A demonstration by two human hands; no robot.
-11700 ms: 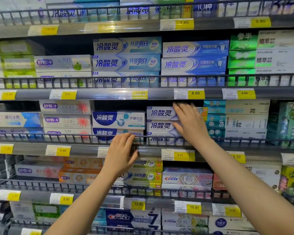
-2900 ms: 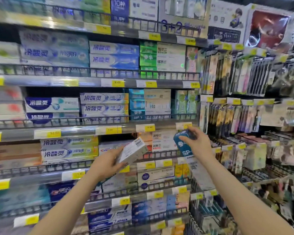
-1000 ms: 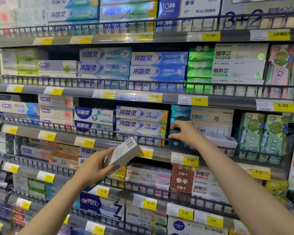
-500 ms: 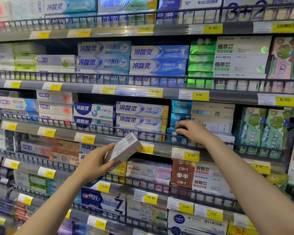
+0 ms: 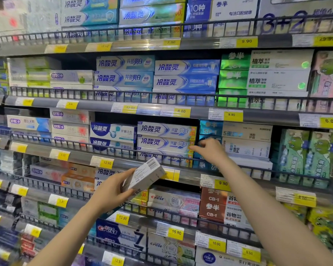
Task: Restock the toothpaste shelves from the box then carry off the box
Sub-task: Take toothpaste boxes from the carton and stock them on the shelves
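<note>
Both bare arms reaching forward and up, left hand lower and nearer the middle, fingers curled in a grip with the thumb on top, right hand stretched higher and farther out, palm down, fingers bent and pointing left.

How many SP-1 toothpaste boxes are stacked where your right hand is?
3, in one stack: top box, middle box partly behind the right hand, bottom box behind the shelf rail. More may sit behind them.
</note>
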